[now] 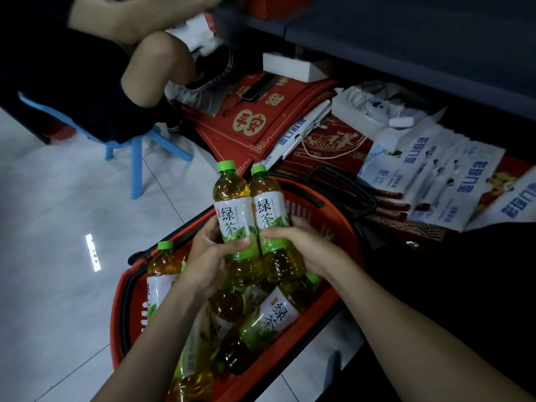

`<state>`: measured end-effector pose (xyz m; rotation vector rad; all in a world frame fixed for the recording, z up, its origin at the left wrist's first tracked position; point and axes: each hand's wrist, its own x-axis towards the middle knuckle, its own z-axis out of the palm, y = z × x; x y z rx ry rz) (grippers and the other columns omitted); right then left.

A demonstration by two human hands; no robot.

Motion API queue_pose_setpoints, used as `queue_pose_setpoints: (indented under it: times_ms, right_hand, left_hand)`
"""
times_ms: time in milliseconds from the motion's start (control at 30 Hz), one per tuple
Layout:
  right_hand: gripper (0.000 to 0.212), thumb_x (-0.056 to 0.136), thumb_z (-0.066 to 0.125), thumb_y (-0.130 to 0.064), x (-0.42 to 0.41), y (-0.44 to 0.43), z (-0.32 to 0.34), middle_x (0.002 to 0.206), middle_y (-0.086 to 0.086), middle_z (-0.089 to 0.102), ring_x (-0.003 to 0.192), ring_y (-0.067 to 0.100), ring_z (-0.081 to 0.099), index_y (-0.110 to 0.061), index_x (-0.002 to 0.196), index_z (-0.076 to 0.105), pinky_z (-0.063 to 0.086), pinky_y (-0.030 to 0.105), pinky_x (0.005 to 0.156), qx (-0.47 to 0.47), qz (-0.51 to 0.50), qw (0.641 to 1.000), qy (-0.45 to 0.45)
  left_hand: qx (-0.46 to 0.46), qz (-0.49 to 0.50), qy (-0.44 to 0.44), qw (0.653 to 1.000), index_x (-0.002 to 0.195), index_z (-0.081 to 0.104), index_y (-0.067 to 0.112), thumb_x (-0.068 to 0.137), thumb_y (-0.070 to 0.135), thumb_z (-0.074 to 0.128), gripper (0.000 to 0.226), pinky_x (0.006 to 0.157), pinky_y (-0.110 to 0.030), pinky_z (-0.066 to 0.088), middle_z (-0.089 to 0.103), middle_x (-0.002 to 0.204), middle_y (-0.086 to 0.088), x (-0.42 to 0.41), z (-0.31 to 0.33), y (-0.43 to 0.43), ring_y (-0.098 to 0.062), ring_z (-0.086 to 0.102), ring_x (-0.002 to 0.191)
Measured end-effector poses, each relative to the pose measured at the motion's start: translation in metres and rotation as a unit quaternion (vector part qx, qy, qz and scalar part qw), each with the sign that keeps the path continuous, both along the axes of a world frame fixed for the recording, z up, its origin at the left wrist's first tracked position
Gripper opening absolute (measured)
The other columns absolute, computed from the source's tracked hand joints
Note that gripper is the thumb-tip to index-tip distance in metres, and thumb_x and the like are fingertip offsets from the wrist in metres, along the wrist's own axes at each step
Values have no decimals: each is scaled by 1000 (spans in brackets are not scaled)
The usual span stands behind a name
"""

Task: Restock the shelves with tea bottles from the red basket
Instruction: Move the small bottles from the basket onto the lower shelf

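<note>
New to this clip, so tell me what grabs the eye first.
Two green-capped tea bottles stand out mid-frame, the left bottle gripped by the left hand, the right bottle by the right hand. Below, the red basket holds more bottles; a blue stool stands upper left.

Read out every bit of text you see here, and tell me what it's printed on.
"绿茶": left raised bottle, right raised bottle, and lying bottle in the red basket.
"平安": on the red mat.
Blue characters on the white bags: unreadable at this angle.
Bottles' small print: too small.
</note>
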<state>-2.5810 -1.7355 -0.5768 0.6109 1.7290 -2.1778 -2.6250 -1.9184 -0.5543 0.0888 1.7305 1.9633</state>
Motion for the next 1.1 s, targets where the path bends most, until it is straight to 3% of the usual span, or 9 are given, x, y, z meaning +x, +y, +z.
queue_pose_setpoints:
  times_ms: [133, 233, 333, 433, 567, 700, 867, 1000, 1100]
  right_hand:
    - [53, 61, 79, -37, 9, 12, 38, 100, 1, 76, 95, 24, 72, -26, 111, 69, 54, 50, 93, 55, -62, 994, 75]
    - [58, 62, 76, -37, 17, 28, 76, 106, 2, 75, 99, 24, 71, -29, 119, 65, 54, 50, 94, 57, -114, 982, 137]
    - [52, 69, 72, -26, 31, 59, 115, 106, 2, 75, 97, 23, 72, -26, 120, 64, 56, 46, 90, 62, -176, 960, 210]
    - [50, 66, 71, -23, 56, 103, 155, 107, -1, 74, 97, 20, 72, -27, 115, 63, 57, 44, 87, 108, -234, 934, 248]
    - [59, 71, 80, -16, 111, 178, 197, 115, -2, 71, 106, 17, 69, -24, 125, 57, 57, 44, 89, 184, -282, 901, 275]
    - [58, 80, 74, 2, 184, 248, 221, 115, -4, 69, 105, 10, 67, -23, 128, 52, 58, 29, 82, 257, -349, 848, 304]
    - [64, 78, 73, 9, 272, 325, 217, 115, -8, 66, 104, -1, 64, -29, 126, 51, 53, 14, 78, 355, -455, 757, 307]
    - [72, 74, 78, 3, 321, 372, 194, 112, -19, 66, 105, -7, 61, -44, 121, 49, 51, 12, 79, 394, -524, 700, 284]
    - [70, 77, 75, 7, 344, 394, 179, 114, -15, 64, 106, -5, 61, -34, 127, 49, 51, 14, 78, 422, -544, 676, 264]
  left_hand:
    - [24, -13, 40, 999, 129, 56, 10, 67, -8, 77, 69, 87, -44, 56, 67, 122, -15, 4, 36, 13, -32, 66, 111]
    - [46, -20, 92, 994, 126, 57, 11, 64, -7, 74, 67, 79, -35, 58, 69, 119, -12, 8, 75, 37, -26, 68, 107]
    - [67, -40, 140, 987, 121, 60, 14, 58, -7, 81, 70, 78, -35, 58, 72, 114, -8, 11, 111, 73, -27, 69, 105]
    - [85, -76, 181, 977, 119, 62, 16, 56, -7, 80, 70, 79, -39, 59, 73, 110, -4, 19, 144, 123, -24, 70, 104]
    - [102, -136, 244, 955, 116, 64, 18, 53, -3, 80, 68, 72, -35, 59, 76, 100, 2, 44, 181, 207, -20, 71, 97]
    - [128, -216, 261, 932, 121, 62, 11, 51, -4, 85, 76, 80, -42, 58, 74, 109, -7, 84, 202, 301, -27, 70, 103]
    - [152, -301, 238, 911, 115, 63, 16, 45, -5, 87, 77, 78, -32, 60, 75, 105, 1, 155, 202, 416, -17, 71, 99]
    - [160, -359, 228, 891, 112, 64, 21, 52, -17, 83, 74, 75, -28, 59, 76, 103, 5, 202, 190, 489, -14, 71, 99]
    - [158, -378, 233, 882, 114, 63, 24, 55, -19, 81, 75, 73, -24, 58, 75, 106, 8, 222, 177, 524, -9, 69, 101]
